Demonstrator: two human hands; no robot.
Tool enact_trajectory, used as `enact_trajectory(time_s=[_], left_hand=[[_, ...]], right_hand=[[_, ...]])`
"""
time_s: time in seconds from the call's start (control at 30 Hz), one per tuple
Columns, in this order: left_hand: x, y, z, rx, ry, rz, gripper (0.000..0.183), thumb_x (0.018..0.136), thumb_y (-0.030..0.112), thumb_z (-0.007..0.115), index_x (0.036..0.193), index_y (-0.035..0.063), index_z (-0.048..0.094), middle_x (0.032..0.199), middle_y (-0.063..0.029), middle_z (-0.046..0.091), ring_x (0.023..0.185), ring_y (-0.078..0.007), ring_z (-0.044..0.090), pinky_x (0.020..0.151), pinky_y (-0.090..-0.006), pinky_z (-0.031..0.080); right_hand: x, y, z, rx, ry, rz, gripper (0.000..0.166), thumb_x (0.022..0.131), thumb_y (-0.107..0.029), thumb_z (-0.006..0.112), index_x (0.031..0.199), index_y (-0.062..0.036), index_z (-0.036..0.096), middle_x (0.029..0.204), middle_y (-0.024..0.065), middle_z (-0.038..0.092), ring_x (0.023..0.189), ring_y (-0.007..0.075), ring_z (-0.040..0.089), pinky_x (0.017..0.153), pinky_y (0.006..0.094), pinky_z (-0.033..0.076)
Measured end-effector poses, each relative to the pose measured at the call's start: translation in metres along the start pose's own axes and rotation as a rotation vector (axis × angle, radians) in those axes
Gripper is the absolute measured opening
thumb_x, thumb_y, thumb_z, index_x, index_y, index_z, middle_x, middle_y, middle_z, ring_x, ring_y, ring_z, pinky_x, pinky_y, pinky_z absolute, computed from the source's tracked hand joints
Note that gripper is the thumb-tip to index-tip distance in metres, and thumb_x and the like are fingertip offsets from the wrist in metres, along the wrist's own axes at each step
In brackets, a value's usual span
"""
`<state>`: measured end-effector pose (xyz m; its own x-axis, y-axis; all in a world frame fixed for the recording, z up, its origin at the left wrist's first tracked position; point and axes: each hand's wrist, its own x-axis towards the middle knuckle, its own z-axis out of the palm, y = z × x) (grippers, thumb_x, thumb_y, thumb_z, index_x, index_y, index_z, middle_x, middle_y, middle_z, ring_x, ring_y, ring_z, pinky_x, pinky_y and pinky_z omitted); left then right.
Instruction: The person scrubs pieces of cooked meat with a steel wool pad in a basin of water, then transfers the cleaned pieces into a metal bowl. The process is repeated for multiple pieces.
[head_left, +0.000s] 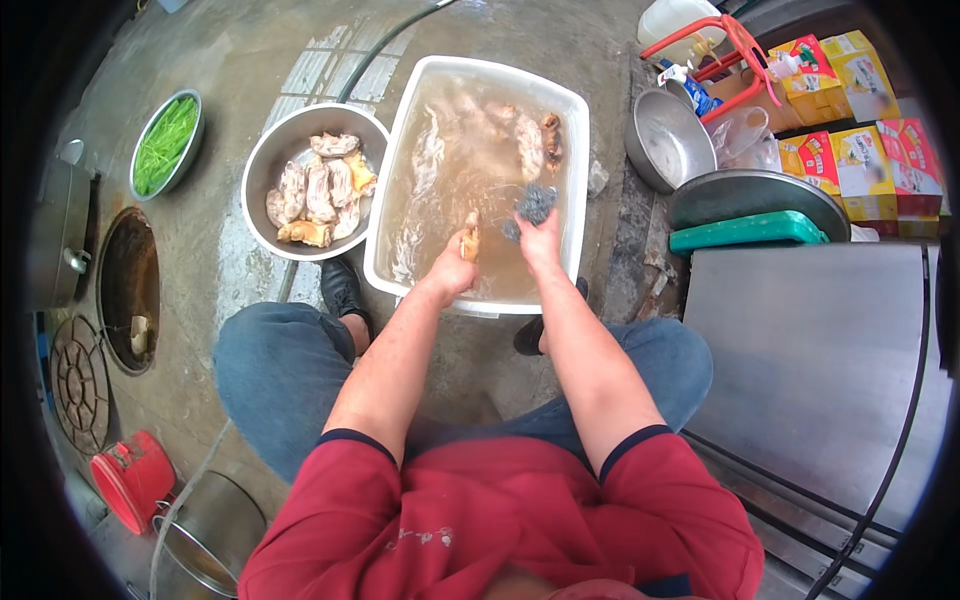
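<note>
Before me on the floor stands a white plastic tub (583, 150) of cloudy brown water. My left hand (452, 268), near the tub's front left, grips a yellowish piece of meat (470, 238) with its tip pointing away from me. In my right hand (541, 238) is a grey steel wool scrubber (537, 202), held just above or at the water; I cannot tell which. Pale meat pieces (529, 146) lie partly under the water, with a browned piece (553, 141) by the right wall. Beside the tub on the left, a round metal basin (259, 161) holds several pale and yellow meat pieces (319, 191).
A bowl of cut greens (166, 142) and an uncovered floor drain (124, 285) are at left, with a red bucket (135, 480) nearer. A dark hose (382, 49) runs behind the tub. At right are a metal bowl (671, 142), cartons (862, 165) and a steel cabinet (802, 352).
</note>
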<state>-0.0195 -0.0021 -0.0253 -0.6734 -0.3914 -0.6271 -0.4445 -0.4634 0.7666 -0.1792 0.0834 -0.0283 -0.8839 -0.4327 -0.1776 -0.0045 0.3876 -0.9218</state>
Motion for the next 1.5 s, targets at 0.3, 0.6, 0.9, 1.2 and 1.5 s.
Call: enact_trajectory(time_s=[0.3, 0.6, 0.9, 1.2, 1.5], left_hand=[[-0.012, 0.018, -0.003, 0.323, 0.218, 0.063, 0.079, 0.078, 0.012, 0.055, 0.152, 0.0115, 0.025, 0.138, -0.0278, 0.050, 0.130, -0.0392, 0.049, 0.109, -0.0417, 0.038], [0.002, -0.003, -0.001, 0.384, 0.179, 0.126, 0.078, 0.085, 0.021, 0.059, 0.152, 0.0046, 0.022, 0.142, -0.0264, 0.046, 0.132, -0.0377, 0.046, 0.109, -0.0399, 0.037], [0.017, -0.019, 0.000, 0.328, 0.173, 0.089, 0.076, 0.089, 0.034, 0.060, 0.150, 0.0046, 0.025, 0.135, -0.0280, 0.052, 0.129, -0.0363, 0.051, 0.106, -0.0408, 0.040], [-0.015, 0.019, -0.002, 0.318, 0.055, 0.113, 0.075, 0.083, 0.010, 0.053, 0.151, 0.0042, 0.023, 0.135, -0.0275, 0.052, 0.130, -0.0352, 0.050, 0.108, -0.0391, 0.039], [-0.007, 0.002, 0.017, 0.377, 0.186, 0.119, 0.078, 0.086, 0.026, 0.060, 0.151, 0.0043, 0.023, 0.135, -0.0310, 0.050, 0.127, -0.0395, 0.051, 0.104, -0.0448, 0.042]], right_hand=[[-0.029, 0.021, -0.026, -0.515, -0.600, 0.367, 0.052, 0.077, -0.014, 0.074, 0.124, -0.0021, 0.054, 0.115, 0.0182, 0.065, 0.107, 0.0313, 0.061, 0.092, 0.0441, 0.048], [-0.031, -0.058, 0.017, 0.099, -0.406, 0.280, 0.064, 0.079, -0.023, 0.081, 0.127, 0.0029, 0.045, 0.118, 0.0147, 0.063, 0.103, 0.0282, 0.062, 0.088, 0.0425, 0.052], [-0.048, -0.017, 0.050, -0.274, -0.136, -0.053, 0.063, 0.080, -0.015, 0.076, 0.129, 0.0013, 0.041, 0.113, 0.0263, 0.063, 0.105, 0.0407, 0.063, 0.091, 0.0441, 0.049], [-0.042, -0.013, 0.040, 0.389, -0.269, 0.178, 0.049, 0.080, 0.000, 0.065, 0.126, -0.0002, 0.048, 0.116, 0.0129, 0.063, 0.105, 0.0248, 0.062, 0.094, 0.0365, 0.049], [-0.036, 0.000, 0.064, -0.022, 0.280, 0.086, 0.043, 0.075, -0.006, 0.064, 0.114, 0.0060, 0.053, 0.104, 0.0201, 0.065, 0.099, 0.0325, 0.064, 0.090, 0.0397, 0.049]])
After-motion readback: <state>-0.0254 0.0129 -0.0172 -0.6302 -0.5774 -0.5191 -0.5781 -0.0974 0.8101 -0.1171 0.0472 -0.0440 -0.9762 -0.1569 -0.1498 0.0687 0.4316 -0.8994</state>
